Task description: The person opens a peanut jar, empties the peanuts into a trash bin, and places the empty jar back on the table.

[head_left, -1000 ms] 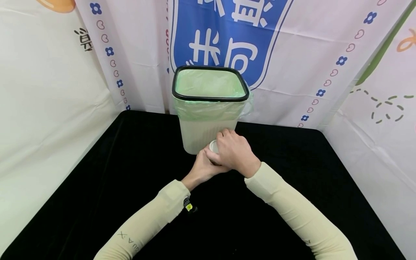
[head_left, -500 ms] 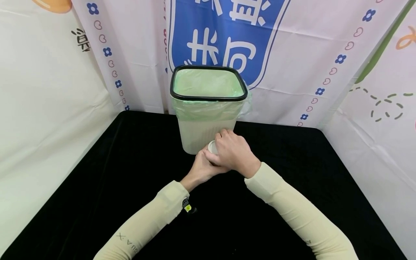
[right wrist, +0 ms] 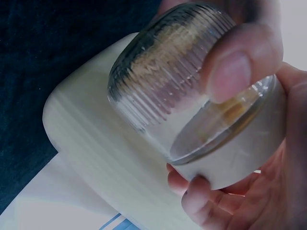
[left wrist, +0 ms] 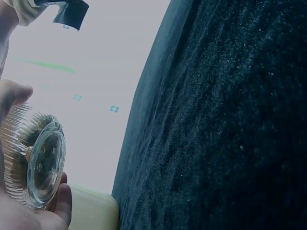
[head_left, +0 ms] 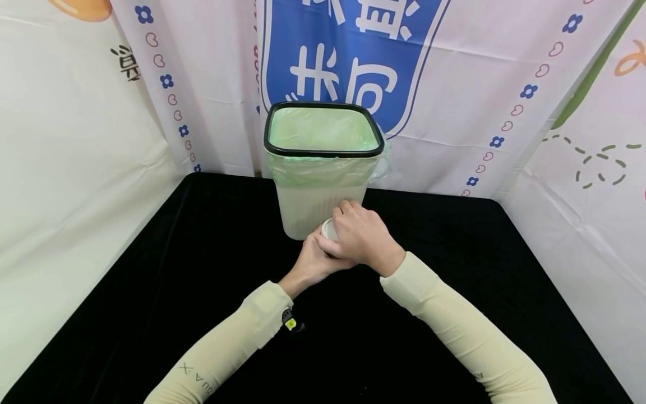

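Note:
Both hands hold a clear ribbed glass jar (right wrist: pixel 158 67) with a white lid (head_left: pixel 329 229), in front of the bin. My left hand (head_left: pixel 317 259) grips the glass body; in the left wrist view its thumb and fingers lie round the ribs, and the thick round base (left wrist: pixel 46 165) faces the camera. From the right, my right hand (head_left: pixel 362 235) curls its fingers round the lid, covering much of it in the head view. The lid's pale side (right wrist: pixel 240 148) sits against the glass in the right wrist view. Something tan or golden shows through the glass.
A pale bin (head_left: pixel 318 205) with a black rim (head_left: pixel 323 152) and green liner bag (head_left: pixel 323 171) stands behind the hands. Black cloth (head_left: pixel 202 247) covers the table. Printed white curtains (head_left: pixel 469 78) close off the back and both sides.
The head view has drifted slightly, and the lid shows a little farther left. Both hands keep the same hold on the jar and have hardly moved.

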`<state>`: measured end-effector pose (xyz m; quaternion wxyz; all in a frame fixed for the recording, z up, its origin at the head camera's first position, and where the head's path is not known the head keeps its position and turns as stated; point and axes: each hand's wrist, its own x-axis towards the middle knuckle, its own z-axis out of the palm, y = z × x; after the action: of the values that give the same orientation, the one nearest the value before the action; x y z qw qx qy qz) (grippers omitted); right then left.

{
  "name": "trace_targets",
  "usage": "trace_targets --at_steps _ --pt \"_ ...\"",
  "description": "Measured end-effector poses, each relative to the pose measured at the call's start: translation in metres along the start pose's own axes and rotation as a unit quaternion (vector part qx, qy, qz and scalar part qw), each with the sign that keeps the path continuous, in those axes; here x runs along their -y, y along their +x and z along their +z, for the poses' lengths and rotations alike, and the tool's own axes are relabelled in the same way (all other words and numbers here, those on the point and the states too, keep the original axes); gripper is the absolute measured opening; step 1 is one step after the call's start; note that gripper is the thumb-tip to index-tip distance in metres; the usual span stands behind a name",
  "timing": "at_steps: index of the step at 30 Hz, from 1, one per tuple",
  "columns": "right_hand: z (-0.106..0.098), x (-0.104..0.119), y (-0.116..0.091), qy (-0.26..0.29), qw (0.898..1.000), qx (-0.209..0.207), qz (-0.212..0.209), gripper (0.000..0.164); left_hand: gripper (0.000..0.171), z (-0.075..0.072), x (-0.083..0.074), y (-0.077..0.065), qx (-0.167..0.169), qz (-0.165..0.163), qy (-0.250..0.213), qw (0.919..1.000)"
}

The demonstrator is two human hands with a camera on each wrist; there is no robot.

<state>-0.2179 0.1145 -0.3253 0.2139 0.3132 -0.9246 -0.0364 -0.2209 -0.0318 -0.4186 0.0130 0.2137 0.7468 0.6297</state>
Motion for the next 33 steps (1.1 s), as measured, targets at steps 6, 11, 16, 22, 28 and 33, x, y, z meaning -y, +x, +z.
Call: trace_targets --at_steps 6,11,16,22,28,33 --pt "0.0005 -0.0007 0.0006 -0.003 1.000 -0.001 -0.007 0.057 0.077 -0.0003 0.0015 0.0001 0.000 0.006 -0.010 0.9999" --pt "0.0018 -0.0017 -0.0006 -0.001 1.000 0.007 -0.013 0.057 0.079 -0.0005 0.0041 0.0005 0.011 0.003 -0.017 0.9998" --pt "0.0030 -0.0035 -0.0005 0.008 0.999 -0.013 -0.036 0.053 0.079 -0.0041 0.0030 -0.0001 0.030 -0.001 -0.023 0.9993" --pt "0.0009 -0.0032 0.0015 0.014 0.998 -0.027 -0.055 0.051 0.076 -0.0077 -0.0004 -0.0008 0.028 0.009 -0.013 0.9995" --pt "-0.0004 -0.0036 0.0021 0.024 0.998 -0.016 -0.062 0.049 0.077 -0.0084 0.0002 -0.0030 0.032 0.006 -0.008 0.9994" --pt "-0.0062 -0.0033 0.0006 0.013 0.998 -0.008 -0.055 0.051 0.080 -0.0074 -0.0002 -0.0042 0.033 0.007 -0.004 0.9994"
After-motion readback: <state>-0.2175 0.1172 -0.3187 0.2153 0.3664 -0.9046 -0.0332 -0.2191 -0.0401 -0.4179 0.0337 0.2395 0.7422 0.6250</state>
